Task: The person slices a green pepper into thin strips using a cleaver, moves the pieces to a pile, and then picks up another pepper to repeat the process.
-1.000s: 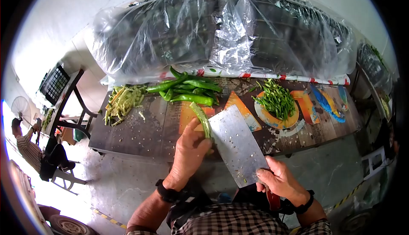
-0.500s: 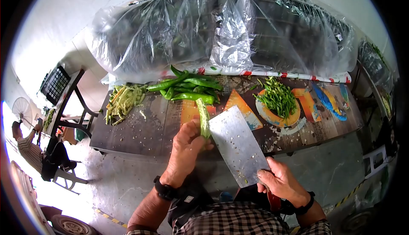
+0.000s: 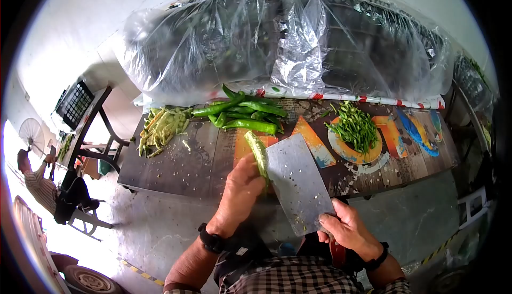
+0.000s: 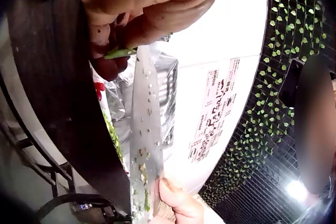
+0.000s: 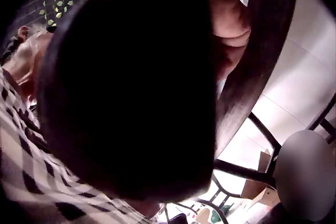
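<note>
My left hand (image 3: 239, 193) pinches a split green pepper (image 3: 257, 151) above the table's near edge, its pale, seedy inner side showing. Close beside it, a broad cleaver (image 3: 298, 184) stands tilted, with pale seeds stuck to the blade. The handle is gripped by my right hand (image 3: 349, 231), and the blade's far end reaches up next to the pepper. In the left wrist view the cleaver (image 4: 144, 129) appears nearly edge-on, the left hand (image 4: 152, 8) above it. Whole green peppers (image 3: 250, 125) lie heaped on the table beyond the hands.
Pale pepper cores and scraps (image 3: 162, 128) lie at the table's left, sliced green strips (image 3: 356, 128) at its right. Plastic-covered racks (image 3: 202, 54) line the table's back. Off to the left, a person (image 3: 42, 184) sits near a side table with a black crate (image 3: 74, 104).
The split pepper swings upright and then leans left again as my left hand turns it. My right hand keeps the cleaver at nearly the same angle. The head view shifts slightly.
</note>
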A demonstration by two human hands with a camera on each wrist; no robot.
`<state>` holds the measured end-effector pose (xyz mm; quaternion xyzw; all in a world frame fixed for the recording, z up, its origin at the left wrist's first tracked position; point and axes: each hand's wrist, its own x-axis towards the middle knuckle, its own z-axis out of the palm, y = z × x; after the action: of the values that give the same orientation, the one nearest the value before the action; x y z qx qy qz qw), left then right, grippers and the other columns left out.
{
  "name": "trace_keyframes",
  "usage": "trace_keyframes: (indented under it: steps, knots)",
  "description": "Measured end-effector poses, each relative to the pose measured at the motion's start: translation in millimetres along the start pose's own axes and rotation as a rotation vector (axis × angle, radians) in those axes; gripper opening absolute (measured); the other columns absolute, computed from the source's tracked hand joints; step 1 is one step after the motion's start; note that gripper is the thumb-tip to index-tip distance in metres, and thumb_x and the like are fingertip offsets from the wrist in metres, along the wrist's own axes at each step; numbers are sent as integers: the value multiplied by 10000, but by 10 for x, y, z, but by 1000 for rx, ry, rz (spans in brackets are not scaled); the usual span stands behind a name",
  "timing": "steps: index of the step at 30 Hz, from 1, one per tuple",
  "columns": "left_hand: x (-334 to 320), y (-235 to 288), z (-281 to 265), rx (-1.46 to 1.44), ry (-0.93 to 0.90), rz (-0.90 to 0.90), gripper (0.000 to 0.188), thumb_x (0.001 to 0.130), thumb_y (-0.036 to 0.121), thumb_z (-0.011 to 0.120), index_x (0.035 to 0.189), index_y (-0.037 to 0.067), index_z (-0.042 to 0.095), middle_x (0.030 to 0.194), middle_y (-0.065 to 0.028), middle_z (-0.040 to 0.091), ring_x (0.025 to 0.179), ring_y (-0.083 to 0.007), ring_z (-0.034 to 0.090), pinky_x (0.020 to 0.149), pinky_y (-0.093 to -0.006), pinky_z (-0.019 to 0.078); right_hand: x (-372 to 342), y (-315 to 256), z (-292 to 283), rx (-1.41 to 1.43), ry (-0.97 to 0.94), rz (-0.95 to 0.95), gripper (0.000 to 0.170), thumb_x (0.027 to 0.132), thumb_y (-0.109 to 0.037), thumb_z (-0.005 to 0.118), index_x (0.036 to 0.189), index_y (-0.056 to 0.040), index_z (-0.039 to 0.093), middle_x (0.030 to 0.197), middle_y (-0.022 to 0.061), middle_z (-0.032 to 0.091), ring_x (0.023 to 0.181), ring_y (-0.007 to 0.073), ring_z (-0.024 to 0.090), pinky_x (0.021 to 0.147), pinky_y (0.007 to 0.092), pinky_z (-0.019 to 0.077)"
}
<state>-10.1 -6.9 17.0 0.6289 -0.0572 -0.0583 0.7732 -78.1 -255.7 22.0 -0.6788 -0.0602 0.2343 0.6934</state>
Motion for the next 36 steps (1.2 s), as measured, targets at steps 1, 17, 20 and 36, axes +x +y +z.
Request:
trace_keyframes:
  steps: [1, 17, 20, 36]
  knots:
    - [7, 10, -7, 41, -13, 5, 560, 839, -112, 440, 1384, 13, 471, 1119, -38, 648, 931, -94, 594, 780, -235, 492, 18, 14, -10, -3, -10, -4, 236, 1011, -123, 505, 1199, 20, 515, 808, 39, 612, 662, 86, 584, 591, 249, 497]
    - [84, -30, -199, 225, 120, 87, 306, 1041, 149, 485, 1287, -9, 574, 1013, -6, 659, 812, -65, 611, 734, -242, 536, 51, 174, 31, -135, 5, -147, 195, 1016, -103, 511, 1162, 26, 517, 770, 59, 611, 619, 103, 595, 546, 255, 502]
    - [71, -18, -165, 331, 173, 61, 199, 972, 81, 507, 1078, -35, 630, 875, -41, 659, 745, -95, 611, 677, -263, 514, 79, 200, 64, -110, 35, -127, 207, 1001, -118, 531, 1142, 33, 535, 733, 46, 612, 608, 88, 583, 553, 249, 494]
    - [195, -271, -379, 414, 73, 103, 232, 997, 60, 486, 1156, 0, 644, 894, 28, 652, 741, -34, 571, 630, -200, 468, 336, 48, -75, -63, -81, -56, 245, 1010, -149, 519, 1201, 4, 526, 721, 13, 591, 593, 69, 563, 533, 240, 468]
